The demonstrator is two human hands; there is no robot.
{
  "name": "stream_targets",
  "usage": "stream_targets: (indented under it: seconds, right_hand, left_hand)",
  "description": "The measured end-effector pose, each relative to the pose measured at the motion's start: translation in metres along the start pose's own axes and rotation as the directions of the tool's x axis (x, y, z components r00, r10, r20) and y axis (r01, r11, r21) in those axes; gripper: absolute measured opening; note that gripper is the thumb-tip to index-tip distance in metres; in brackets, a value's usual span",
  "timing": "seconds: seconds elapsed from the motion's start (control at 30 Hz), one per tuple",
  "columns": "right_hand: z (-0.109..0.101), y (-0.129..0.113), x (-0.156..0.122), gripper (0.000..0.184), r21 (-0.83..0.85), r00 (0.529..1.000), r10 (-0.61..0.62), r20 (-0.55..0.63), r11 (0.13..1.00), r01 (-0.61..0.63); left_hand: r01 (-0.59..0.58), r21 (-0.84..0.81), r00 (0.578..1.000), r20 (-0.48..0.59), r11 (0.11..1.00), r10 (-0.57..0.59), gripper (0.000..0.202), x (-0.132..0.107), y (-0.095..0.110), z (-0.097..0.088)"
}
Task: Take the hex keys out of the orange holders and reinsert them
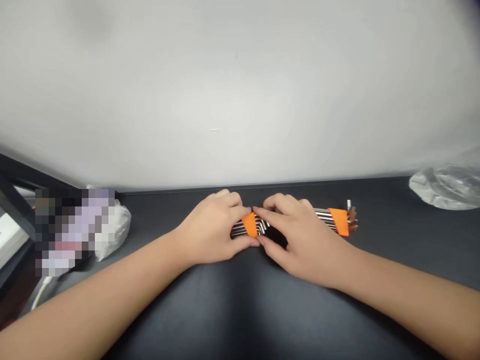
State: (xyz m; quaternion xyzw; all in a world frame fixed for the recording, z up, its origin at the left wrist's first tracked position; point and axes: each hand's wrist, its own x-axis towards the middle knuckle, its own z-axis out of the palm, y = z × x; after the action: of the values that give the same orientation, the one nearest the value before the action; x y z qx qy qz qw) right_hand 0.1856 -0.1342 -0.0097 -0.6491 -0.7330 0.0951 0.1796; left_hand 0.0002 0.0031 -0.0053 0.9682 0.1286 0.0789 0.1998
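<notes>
Two sets of silver hex keys in orange holders lie on a black table (232,310) close to the white wall. My left hand (213,230) is curled around the left set (249,225), thumb and fingers pinching its orange holder. My right hand (300,237) rests over the middle of the keys, its fingertips meeting the left hand at the same orange holder. The right set (339,221) with its orange holder sticks out from behind my right hand, its key ends fanned out to the right.
A white plastic bag (116,225) lies at the table's left end beside a blurred-out object. A clear crumpled plastic wrapper (446,187) sits at the far right. A dark frame (15,185) stands at the left edge.
</notes>
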Motion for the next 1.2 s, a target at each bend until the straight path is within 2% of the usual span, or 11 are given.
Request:
stream_targets:
  seconds: [0.1, 0.4, 0.6, 0.87, 1.2]
  right_hand:
    - [0.002, 0.001, 0.0, 0.025, 0.01, 1.0, 0.007, -0.008, 1.0, -0.007]
    - [0.007, 0.01, 0.004, 0.02, 0.147, 0.999, -0.017, -0.052, 0.989, 0.025]
    - [0.004, 0.01, 0.006, 0.014, 0.075, 0.994, -0.105, -0.038, 0.991, 0.107]
    - [0.0, 0.001, 0.004, 0.018, -0.128, 0.988, -0.154, -0.014, 0.98, 0.151]
    - [0.0, 0.003, 0.007, 0.019, -0.107, 0.992, -0.123, -0.002, 0.987, 0.122]
  left_hand:
    - [-0.015, -0.012, 1.0, -0.02, 1.0, 0.015, 0.041, 0.001, 0.002, 0.0]
    - [-0.2, -0.021, 0.98, -0.024, 0.98, 0.2, 0.017, 0.001, -0.002, 0.002]
    - [-0.286, -0.083, 0.958, -0.021, 0.955, 0.286, 0.014, 0.005, 0.001, -0.001]
    - [-0.269, -0.102, 0.962, 0.009, 0.958, 0.272, 0.009, 0.006, 0.009, -0.004]
    - [-0.236, -0.078, 0.971, 0.003, 0.969, 0.237, 0.011, 0.007, 0.009, -0.001]
